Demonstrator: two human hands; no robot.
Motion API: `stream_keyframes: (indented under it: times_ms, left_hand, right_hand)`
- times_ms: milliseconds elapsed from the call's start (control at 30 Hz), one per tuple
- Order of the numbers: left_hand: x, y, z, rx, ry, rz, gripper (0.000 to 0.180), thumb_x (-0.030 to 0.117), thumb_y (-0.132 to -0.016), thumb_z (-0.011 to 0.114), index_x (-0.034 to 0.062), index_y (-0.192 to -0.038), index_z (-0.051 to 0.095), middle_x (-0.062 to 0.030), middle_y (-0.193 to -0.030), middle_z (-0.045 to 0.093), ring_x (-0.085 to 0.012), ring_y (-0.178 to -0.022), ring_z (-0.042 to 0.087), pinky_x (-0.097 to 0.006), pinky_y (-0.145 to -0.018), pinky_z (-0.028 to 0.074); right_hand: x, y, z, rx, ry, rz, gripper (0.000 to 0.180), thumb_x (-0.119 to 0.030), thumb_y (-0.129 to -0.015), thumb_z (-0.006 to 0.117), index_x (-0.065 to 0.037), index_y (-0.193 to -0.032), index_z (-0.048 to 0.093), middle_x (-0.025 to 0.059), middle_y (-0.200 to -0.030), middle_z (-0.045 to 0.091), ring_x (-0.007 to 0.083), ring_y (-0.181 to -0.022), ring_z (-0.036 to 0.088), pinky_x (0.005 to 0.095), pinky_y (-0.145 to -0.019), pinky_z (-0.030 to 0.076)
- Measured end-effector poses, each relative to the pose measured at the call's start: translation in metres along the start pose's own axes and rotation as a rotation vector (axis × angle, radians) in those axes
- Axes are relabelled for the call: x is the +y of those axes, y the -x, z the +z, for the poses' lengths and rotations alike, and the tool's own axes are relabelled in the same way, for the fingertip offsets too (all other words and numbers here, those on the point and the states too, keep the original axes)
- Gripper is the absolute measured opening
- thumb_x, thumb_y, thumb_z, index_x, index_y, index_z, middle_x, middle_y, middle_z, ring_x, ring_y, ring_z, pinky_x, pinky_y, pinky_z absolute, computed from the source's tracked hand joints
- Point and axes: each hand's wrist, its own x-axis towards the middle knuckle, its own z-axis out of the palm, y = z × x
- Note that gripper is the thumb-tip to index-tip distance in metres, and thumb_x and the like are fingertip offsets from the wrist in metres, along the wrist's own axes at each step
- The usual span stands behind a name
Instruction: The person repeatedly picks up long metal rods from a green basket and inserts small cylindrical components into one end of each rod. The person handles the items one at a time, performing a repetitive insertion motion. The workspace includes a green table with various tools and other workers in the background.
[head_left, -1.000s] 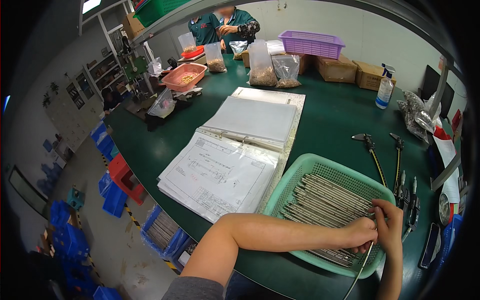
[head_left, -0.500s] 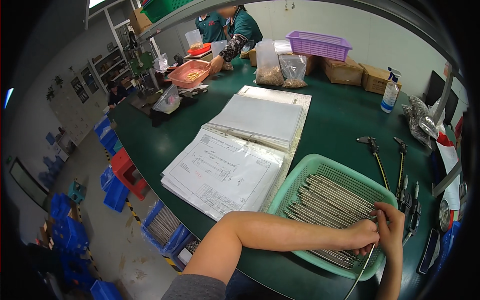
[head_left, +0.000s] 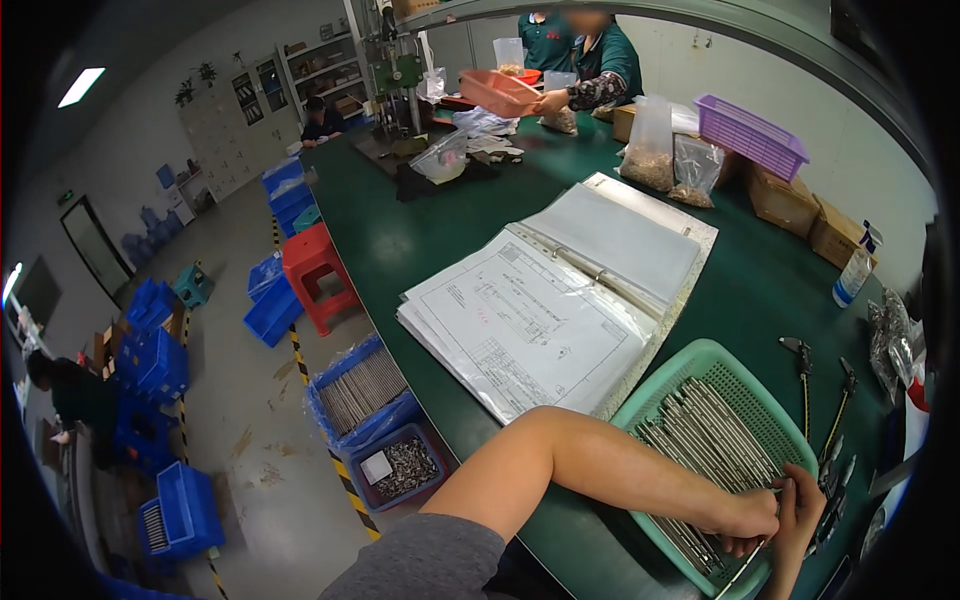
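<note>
At the lower right of the frame, the left hand (head_left: 750,515) has its fingers clamped on a thin, shiny metal rod (head_left: 740,572). The right hand (head_left: 800,503) is just beside it; I cannot tell if its fingers pinch anything. Below them, a light green plastic basket (head_left: 745,375) full of holes sits on the dark green worktop (head_left: 375,245), with many more metal rods (head_left: 695,425) inside. An open binder with white pages (head_left: 540,315) lies mid-frame. Far up top, a person in a green shirt (head_left: 615,68) holds a pink plastic basket (head_left: 497,93).

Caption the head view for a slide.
Left hand and right hand meet at a rod over a green basket of metal rods, beside an open binder.
</note>
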Motion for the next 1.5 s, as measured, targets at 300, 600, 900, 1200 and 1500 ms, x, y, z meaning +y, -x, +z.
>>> stream_keyframes:
  times_ms: [300, 600, 900, 1200, 1500]
  left_hand:
    - [-0.004, -0.006, -0.001, -0.01, 0.008, 0.03, 0.013, 0.009, -0.071, 0.044, -0.0019, -0.067, 0.05, -0.0102, -0.055, 0.053, -0.0168, -0.042, 0.055, -0.026, -0.033, 0.042]
    - [0.0, -0.002, -0.002, -0.022, -0.023, 0.022, 0.015, 0.011, -0.072, 0.044, -0.0015, -0.068, 0.05, -0.0099, -0.055, 0.054, -0.0161, -0.043, 0.055, -0.026, -0.034, 0.042]
    - [-0.001, -0.002, -0.003, -0.032, -0.031, 0.006, 0.015, 0.011, -0.073, 0.044, -0.0012, -0.067, 0.05, -0.0085, -0.055, 0.053, -0.0157, -0.044, 0.054, -0.025, -0.036, 0.043]
    - [0.0, -0.001, -0.003, -0.036, -0.03, 0.0, 0.015, 0.012, -0.074, 0.044, -0.0012, -0.068, 0.05, -0.0083, -0.055, 0.053, -0.0156, -0.044, 0.054, -0.025, -0.036, 0.042]
    - [0.0, -0.001, -0.003, -0.037, -0.036, -0.012, 0.016, 0.012, -0.074, 0.045, -0.0012, -0.069, 0.051, -0.0083, -0.057, 0.053, -0.0152, -0.045, 0.054, -0.025, -0.036, 0.042]
  right_hand:
    - [0.004, 0.0, 0.002, 0.036, -0.041, 0.023, 0.017, 0.0, -0.083, 0.044, 0.005, -0.096, 0.053, 0.0082, -0.077, 0.055, 0.0121, -0.071, 0.055, 0.0219, -0.06, 0.041]
    - [-0.011, 0.0, 0.002, 0.022, -0.007, 0.021, 0.017, 0.0, -0.081, 0.045, 0.006, -0.094, 0.054, 0.0098, -0.079, 0.056, 0.0125, -0.07, 0.055, 0.0228, -0.061, 0.041]
    - [-0.013, -0.001, 0.004, 0.043, 0.032, -0.019, 0.016, 0.001, -0.079, 0.045, 0.006, -0.091, 0.055, 0.009, -0.071, 0.057, 0.0117, -0.064, 0.054, 0.0227, -0.055, 0.04]
    - [-0.013, -0.002, 0.004, 0.054, 0.052, -0.052, 0.016, 0.001, -0.078, 0.046, 0.006, -0.09, 0.056, 0.0095, -0.07, 0.058, 0.0118, -0.062, 0.054, 0.0233, -0.054, 0.041]
    - [-0.009, -0.001, 0.004, 0.063, 0.08, -0.076, 0.015, 0.002, -0.078, 0.046, 0.006, -0.089, 0.057, 0.0098, -0.072, 0.058, 0.0128, -0.064, 0.056, 0.024, -0.056, 0.042]
